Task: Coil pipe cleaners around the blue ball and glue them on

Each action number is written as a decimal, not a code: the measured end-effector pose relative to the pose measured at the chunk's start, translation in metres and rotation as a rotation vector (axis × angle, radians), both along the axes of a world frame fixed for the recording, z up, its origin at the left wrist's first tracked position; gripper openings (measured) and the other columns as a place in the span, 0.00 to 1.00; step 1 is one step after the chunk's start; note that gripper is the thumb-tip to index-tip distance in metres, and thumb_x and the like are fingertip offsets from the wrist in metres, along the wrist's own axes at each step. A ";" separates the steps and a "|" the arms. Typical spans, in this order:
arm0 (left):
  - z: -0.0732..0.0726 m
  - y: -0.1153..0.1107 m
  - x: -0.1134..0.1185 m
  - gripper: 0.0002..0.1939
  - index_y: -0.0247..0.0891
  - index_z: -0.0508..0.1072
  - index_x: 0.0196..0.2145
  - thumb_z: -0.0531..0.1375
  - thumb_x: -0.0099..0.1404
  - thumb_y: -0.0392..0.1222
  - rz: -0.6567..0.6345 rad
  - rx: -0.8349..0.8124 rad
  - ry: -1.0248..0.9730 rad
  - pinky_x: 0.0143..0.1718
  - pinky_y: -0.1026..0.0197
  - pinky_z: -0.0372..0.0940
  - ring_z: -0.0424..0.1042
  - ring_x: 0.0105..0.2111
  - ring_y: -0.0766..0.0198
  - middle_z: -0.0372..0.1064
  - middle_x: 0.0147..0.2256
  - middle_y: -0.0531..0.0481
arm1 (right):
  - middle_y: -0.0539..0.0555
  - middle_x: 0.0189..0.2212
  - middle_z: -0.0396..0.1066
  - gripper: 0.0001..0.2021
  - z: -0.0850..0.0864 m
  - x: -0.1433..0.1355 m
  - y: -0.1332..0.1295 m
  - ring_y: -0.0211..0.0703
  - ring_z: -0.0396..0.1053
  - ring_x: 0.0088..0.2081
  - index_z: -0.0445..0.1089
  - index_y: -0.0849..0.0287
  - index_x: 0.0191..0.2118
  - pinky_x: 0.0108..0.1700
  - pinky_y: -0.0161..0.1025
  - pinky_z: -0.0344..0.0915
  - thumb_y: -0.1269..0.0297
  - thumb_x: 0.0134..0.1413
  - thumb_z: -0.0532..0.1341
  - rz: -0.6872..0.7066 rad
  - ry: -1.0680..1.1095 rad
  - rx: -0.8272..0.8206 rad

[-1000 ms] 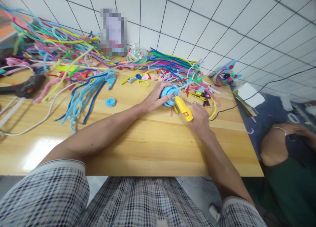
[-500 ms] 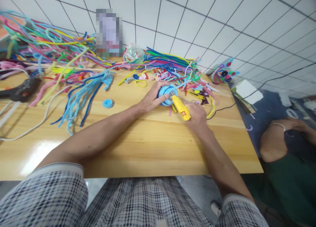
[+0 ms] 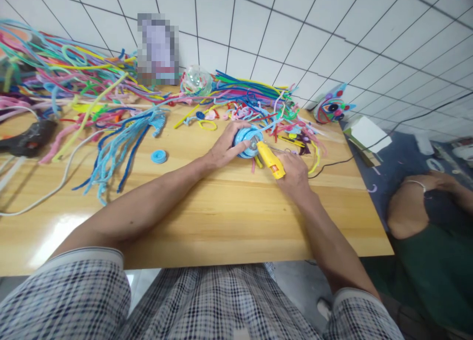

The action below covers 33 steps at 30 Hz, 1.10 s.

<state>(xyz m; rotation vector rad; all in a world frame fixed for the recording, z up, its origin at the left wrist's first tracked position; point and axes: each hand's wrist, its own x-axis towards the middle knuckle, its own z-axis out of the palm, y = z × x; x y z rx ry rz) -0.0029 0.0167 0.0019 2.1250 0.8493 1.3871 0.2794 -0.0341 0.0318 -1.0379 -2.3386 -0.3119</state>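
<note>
A round coil of blue pipe cleaners (image 3: 247,134) is gripped in my left hand (image 3: 224,147), whose thumb lies across its near side. My right hand (image 3: 296,172) is wrapped around a yellow glue gun (image 3: 271,161). The gun's grey nozzle points at the middle of the coil; whether it touches is too small to tell. To the left, a smaller blue coil (image 3: 158,156) lies flat on the wooden table (image 3: 221,221). Beside it, light and dark blue pipe cleaners (image 3: 111,155) spread out in a bundle.
Loose coloured pipe cleaners (image 3: 251,91) are heaped along the tiled wall, around a clear round container (image 3: 197,80). A black glue gun (image 3: 31,138) lies at far left with a white cord. A colourful animal-face craft (image 3: 332,108) stands at back right. Another person (image 3: 410,207) is at right.
The view has shifted slightly. Both hands keep the coil and the glue gun together in nearly the same place; the nozzle shows a little more clearly now.
</note>
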 end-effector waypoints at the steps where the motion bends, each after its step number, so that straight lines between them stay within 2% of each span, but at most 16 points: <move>1: 0.000 0.000 0.000 0.30 0.43 0.65 0.65 0.55 0.79 0.67 0.001 -0.003 0.003 0.71 0.39 0.65 0.69 0.67 0.46 0.68 0.65 0.36 | 0.59 0.40 0.81 0.14 0.000 0.000 0.000 0.54 0.77 0.44 0.76 0.59 0.55 0.47 0.48 0.68 0.63 0.75 0.56 0.002 0.005 0.010; 7: 0.001 0.000 0.000 0.31 0.43 0.65 0.65 0.54 0.79 0.68 0.001 0.000 0.009 0.71 0.39 0.66 0.69 0.67 0.46 0.68 0.64 0.36 | 0.58 0.39 0.82 0.14 -0.002 0.001 0.000 0.54 0.77 0.42 0.76 0.57 0.55 0.46 0.48 0.69 0.64 0.75 0.55 -0.015 0.001 -0.012; 18: 0.002 0.000 0.000 0.29 0.43 0.65 0.65 0.56 0.79 0.66 -0.015 -0.003 0.002 0.71 0.40 0.65 0.68 0.67 0.47 0.68 0.65 0.37 | 0.58 0.42 0.83 0.12 -0.004 -0.004 0.001 0.55 0.80 0.44 0.74 0.56 0.56 0.47 0.49 0.72 0.64 0.74 0.58 0.049 0.052 -0.031; 23: 0.002 -0.001 0.000 0.31 0.43 0.65 0.65 0.55 0.79 0.68 -0.002 -0.010 -0.001 0.71 0.39 0.66 0.69 0.67 0.46 0.68 0.65 0.36 | 0.60 0.47 0.84 0.15 -0.004 0.000 0.000 0.57 0.80 0.49 0.73 0.54 0.59 0.51 0.52 0.74 0.62 0.72 0.59 0.012 0.077 -0.125; 27: 0.003 -0.001 0.000 0.32 0.44 0.65 0.65 0.54 0.78 0.70 -0.002 -0.021 0.003 0.71 0.39 0.66 0.68 0.67 0.46 0.68 0.65 0.36 | 0.60 0.48 0.84 0.15 -0.005 0.002 0.000 0.57 0.81 0.49 0.73 0.54 0.60 0.51 0.51 0.75 0.62 0.71 0.61 -0.013 0.088 -0.126; 33: 0.001 0.001 0.001 0.32 0.43 0.65 0.65 0.54 0.78 0.69 0.001 -0.018 0.009 0.71 0.39 0.64 0.68 0.67 0.46 0.68 0.65 0.36 | 0.60 0.42 0.80 0.10 -0.001 -0.003 -0.004 0.54 0.78 0.43 0.74 0.56 0.55 0.46 0.49 0.75 0.63 0.72 0.62 0.027 0.117 -0.128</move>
